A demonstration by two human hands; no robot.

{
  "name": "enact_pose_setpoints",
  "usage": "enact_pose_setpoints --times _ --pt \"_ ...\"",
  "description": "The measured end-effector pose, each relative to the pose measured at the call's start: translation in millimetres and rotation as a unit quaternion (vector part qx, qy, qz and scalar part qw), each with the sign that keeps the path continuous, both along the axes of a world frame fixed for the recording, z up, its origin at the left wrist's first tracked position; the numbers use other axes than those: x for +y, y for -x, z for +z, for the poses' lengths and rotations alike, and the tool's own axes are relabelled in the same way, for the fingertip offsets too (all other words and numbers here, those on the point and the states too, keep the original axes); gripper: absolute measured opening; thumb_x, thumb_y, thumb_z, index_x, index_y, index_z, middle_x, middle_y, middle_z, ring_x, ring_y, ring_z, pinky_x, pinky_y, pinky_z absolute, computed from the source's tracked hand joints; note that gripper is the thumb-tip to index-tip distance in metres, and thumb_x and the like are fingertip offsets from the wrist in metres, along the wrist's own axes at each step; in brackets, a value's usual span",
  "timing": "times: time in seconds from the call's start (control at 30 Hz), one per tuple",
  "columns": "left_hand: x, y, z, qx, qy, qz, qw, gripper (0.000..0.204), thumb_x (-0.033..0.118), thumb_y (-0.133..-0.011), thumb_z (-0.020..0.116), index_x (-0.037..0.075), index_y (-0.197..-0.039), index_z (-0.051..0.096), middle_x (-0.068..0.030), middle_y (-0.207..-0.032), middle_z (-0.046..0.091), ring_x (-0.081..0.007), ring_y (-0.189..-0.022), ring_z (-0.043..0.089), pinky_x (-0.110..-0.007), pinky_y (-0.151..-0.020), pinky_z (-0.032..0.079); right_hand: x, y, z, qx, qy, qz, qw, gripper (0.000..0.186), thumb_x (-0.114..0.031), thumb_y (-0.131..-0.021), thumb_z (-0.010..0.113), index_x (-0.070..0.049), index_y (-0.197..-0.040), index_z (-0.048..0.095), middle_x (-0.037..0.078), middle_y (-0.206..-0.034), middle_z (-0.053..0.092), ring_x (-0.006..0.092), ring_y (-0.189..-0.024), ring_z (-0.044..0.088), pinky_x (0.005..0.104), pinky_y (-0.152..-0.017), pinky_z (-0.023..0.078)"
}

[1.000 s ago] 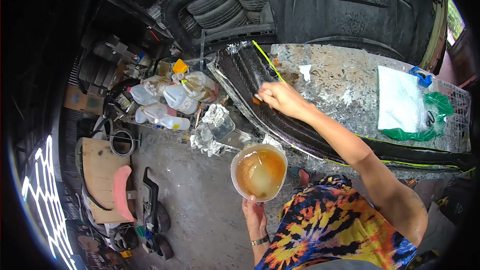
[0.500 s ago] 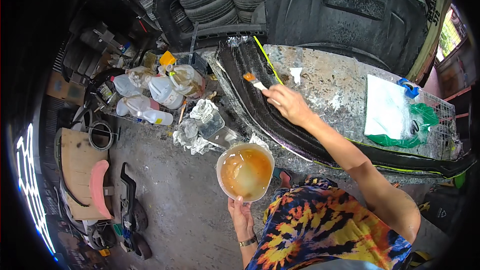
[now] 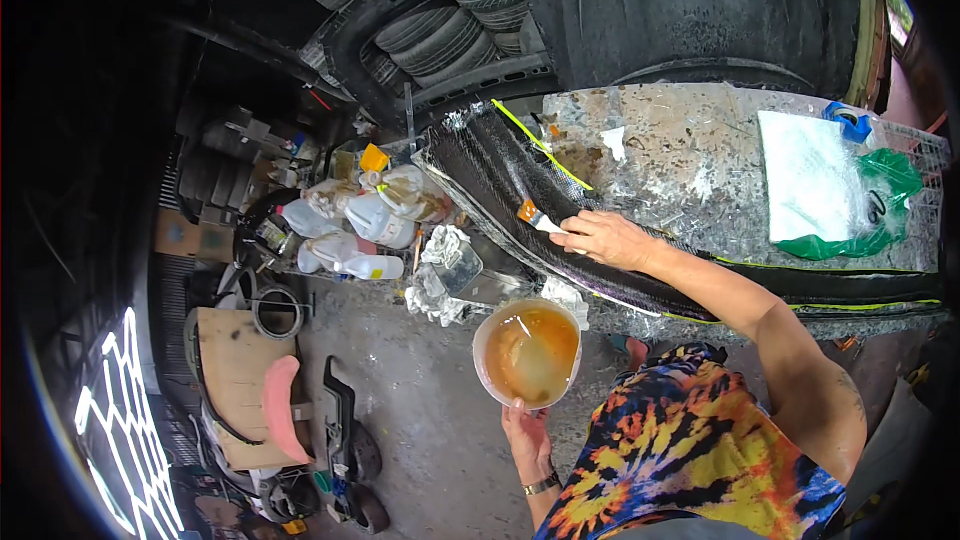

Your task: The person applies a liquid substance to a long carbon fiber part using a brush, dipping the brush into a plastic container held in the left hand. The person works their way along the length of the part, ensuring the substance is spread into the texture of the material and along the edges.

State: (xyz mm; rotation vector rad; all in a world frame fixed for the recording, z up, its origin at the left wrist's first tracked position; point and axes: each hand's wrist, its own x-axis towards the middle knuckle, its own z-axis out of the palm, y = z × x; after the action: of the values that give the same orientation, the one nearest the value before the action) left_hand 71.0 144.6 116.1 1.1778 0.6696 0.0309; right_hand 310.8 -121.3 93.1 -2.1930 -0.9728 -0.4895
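Observation:
My right hand (image 3: 608, 240) is closed round the pale handle of a paintbrush (image 3: 540, 218) with orange-tinted bristles. The bristles rest on a long, curved black car part (image 3: 510, 175) covered in dark woven cloth, with yellow-green tape (image 3: 540, 143) along parts of its edges. In front of the bench, my left hand (image 3: 526, 430) holds a round tub (image 3: 482, 370) by its near rim, thumb up at the edge. Amber liquid with a cloudy patch lies inside the tub. The fingers under the tub are partly hidden.
Plastic jugs (image 3: 383, 220) and crumpled white rags (image 3: 440, 250) stand left of the black part. On the bench's right are white fibre sheet (image 3: 808, 175), a green plastic bag (image 3: 890, 185) and blue tape (image 3: 848, 123). A black hood panel (image 3: 700, 30) and tyres (image 3: 430, 40) stand behind.
The brush has moved along the black part toward me, lower down its curve. My view has shifted, so the scene sits differently. Both hands keep their hold.

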Motion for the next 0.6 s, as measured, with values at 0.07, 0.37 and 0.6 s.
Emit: enact_pose_setpoints --times 0.07,0.37,0.6 --pt "-3 2 1 0.008 0.004 -0.005 1.0 0.054 0.039 -0.084 0.066 0.011 -0.127 0.048 -0.003 -0.126 0.055 -0.0196 -0.112 0.052 -0.042 -0.091 0.043 -6 -1 2 0.043 -0.054 0.036 0.997 0.027 -0.015 -0.086 0.063 -0.008 -0.112 0.059 0.007 -0.094 0.054 0.0252 -0.084 0.059 0.0374 -0.07 0.052" --pt "-25 7 5 0.02 0.007 -0.001 1.0 0.058 0.043 -0.083 0.065 0.013 -0.129 0.046 -0.0022 -0.128 0.054 -0.0197 -0.116 0.05 -0.043 -0.092 0.041 6 -108 75 0.207 -0.246 0.008 0.947 0.008 -0.004 -0.077 0.061 0.002 -0.081 0.063 0.017 -0.079 0.069 0.0243 -0.072 0.069 0.0362 -0.064 0.051" --pt "-30 6 3 0.01 0.021 0.029 0.999 0.058 0.041 -0.082 0.067 0.012 -0.129 0.047 -0.0025 -0.128 0.054 -0.0203 -0.115 0.051 -0.044 -0.093 0.041 12 -145 122 0.214 -0.246 0.003 0.945 0.007 -0.003 -0.074 0.064 0.003 -0.078 0.06 0.014 -0.073 0.069 0.0238 -0.067 0.07 0.0346 -0.061 0.053"
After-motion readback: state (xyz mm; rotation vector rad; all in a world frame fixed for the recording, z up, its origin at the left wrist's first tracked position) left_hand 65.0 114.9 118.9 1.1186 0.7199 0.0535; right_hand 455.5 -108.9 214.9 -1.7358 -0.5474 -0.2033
